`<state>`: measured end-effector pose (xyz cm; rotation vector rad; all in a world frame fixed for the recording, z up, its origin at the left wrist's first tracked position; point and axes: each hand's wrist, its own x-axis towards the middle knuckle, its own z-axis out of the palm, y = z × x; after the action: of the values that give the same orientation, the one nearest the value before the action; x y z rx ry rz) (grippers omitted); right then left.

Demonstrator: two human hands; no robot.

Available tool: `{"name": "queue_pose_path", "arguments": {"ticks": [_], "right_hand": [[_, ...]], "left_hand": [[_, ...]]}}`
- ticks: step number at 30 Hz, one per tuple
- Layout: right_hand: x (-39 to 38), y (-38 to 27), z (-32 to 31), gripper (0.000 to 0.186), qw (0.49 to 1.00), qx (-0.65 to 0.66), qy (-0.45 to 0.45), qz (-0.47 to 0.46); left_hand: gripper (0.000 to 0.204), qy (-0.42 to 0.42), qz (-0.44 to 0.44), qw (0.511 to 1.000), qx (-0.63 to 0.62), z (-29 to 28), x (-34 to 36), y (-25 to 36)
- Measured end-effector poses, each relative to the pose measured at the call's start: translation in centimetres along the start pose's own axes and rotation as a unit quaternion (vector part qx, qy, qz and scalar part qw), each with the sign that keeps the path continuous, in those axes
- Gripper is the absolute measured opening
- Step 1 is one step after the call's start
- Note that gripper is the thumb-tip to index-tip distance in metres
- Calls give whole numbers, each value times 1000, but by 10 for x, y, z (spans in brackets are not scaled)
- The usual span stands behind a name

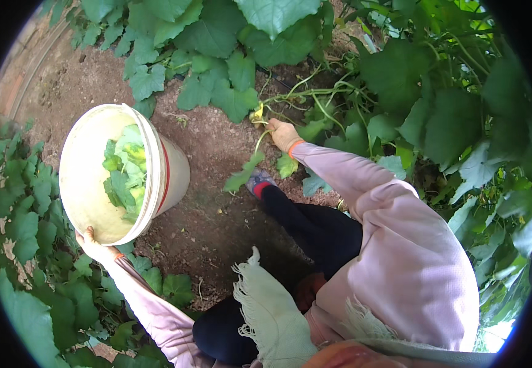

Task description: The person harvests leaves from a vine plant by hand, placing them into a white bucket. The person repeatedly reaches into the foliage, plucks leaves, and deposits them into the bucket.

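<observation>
My left hand [96,246] grips the near rim of a whitish plastic bucket [174,175] with a red stripe round its side. The bucket is tilted, its mouth turned up toward me. Inside lie several green and yellowish cut leaves [130,168]. My right hand [283,134] is closed around leaf stalks at the edge of the vines. A yellow, withered leaf [257,115] sticks out at its fingertips, and a green leaf [241,175] hangs below on a pale stalk. The fingers' inner side is hidden.
Dense broad-leaved vines [395,73] crowd the right and far side, with bare stems [315,93] trailing over the soil. More leafy plants [30,214] grow at the left. Brown soil [211,150] lies between. My foot [258,181] rests below my right hand.
</observation>
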<state>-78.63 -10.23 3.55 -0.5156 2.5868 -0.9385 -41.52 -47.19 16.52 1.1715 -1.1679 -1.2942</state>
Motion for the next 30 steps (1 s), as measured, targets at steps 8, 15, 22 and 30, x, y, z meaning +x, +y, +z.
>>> {"name": "queue_pose_path", "arguments": {"ticks": [8, 15, 22, 30], "right_hand": [[-25, 51, -20, 24, 960, -198, -197, -20], [-29, 96, 1, 24, 941, -314, -120, -43], [-93, -39, 16, 24, 990, 117, 61, -55], [-100, -326, -24, 16, 865, 353, -58, -352]], "left_hand": [[55, -25, 35, 999, 3, -8, 8, -10], [57, -42, 30, 999, 12, -4, 6, -13], [56, -35, 40, 999, 2, -19, 18, -11], [50, -32, 26, 999, -19, -19, 30, -28]]}}
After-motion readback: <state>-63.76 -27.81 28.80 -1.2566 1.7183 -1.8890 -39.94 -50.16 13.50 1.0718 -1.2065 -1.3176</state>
